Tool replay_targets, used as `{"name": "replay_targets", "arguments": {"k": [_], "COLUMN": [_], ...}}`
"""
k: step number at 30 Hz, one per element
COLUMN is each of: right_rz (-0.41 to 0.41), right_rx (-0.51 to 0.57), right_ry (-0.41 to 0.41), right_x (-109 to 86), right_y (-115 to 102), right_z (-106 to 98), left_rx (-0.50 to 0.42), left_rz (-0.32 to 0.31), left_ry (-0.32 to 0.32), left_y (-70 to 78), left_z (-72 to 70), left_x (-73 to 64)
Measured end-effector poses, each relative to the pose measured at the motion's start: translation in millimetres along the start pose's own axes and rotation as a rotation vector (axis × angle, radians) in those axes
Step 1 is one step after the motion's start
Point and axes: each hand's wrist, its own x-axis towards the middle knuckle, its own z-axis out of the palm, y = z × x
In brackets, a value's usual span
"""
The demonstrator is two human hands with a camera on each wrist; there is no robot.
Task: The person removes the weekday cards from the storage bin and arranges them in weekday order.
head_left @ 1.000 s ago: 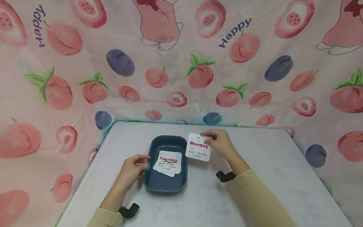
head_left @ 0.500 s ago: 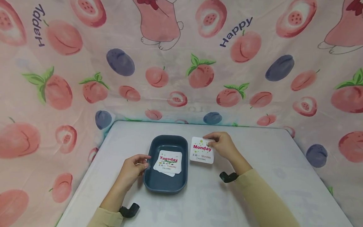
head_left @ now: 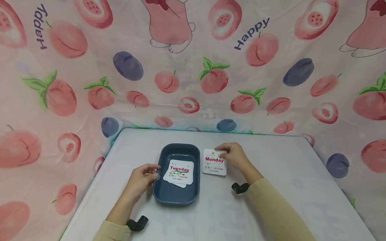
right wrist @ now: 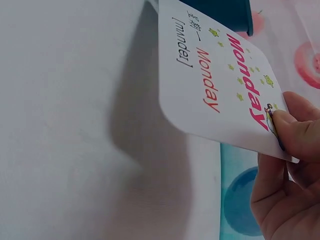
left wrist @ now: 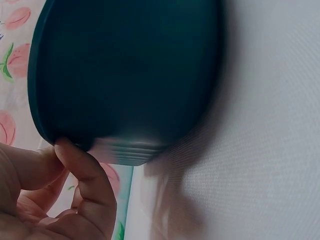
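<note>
In the head view, a dark blue tray (head_left: pixel 176 197) stands on the white table. Inside it lies a small stack of cards, a white Tuesday card (head_left: pixel 180 172) on top. My left hand (head_left: pixel 140 182) holds the tray's left rim with thumb and fingertips; the left wrist view has those fingers (left wrist: pixel 87 180) at the tray wall (left wrist: pixel 125 75). Just right of the tray, my right hand (head_left: pixel 236 155) pinches a white Monday card (head_left: pixel 214 167) by its upper right corner. In the right wrist view, the card (right wrist: pixel 210 75) slants over the table, throwing a shadow, with the thumb on its printed face.
The white tabletop (head_left: pixel 271 207) ends at a back edge against a peach-printed cloth (head_left: pixel 193 87). Black angled pieces sit at the left wrist (head_left: pixel 138 223) and right wrist (head_left: pixel 240 188).
The Monday card, in my right hand, has moved from beside the tray's right rim slightly rightward and down toward the table. My left hand and the tray stay put.
</note>
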Motion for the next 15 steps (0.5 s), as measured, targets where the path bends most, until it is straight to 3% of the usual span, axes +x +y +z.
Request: {"name": "replay_targets", "arguments": {"k": [15], "right_rz": [0.066], "right_rx": [-0.046], "right_ry": [0.029], "right_x": [11.3], "right_y": [9], "right_z": [16], "left_rx": [-0.004], "left_rz": [0.000], "left_ry": [0.000], "left_y": [0.1], "left_z": [-0.9], "left_x": [0.2]}}
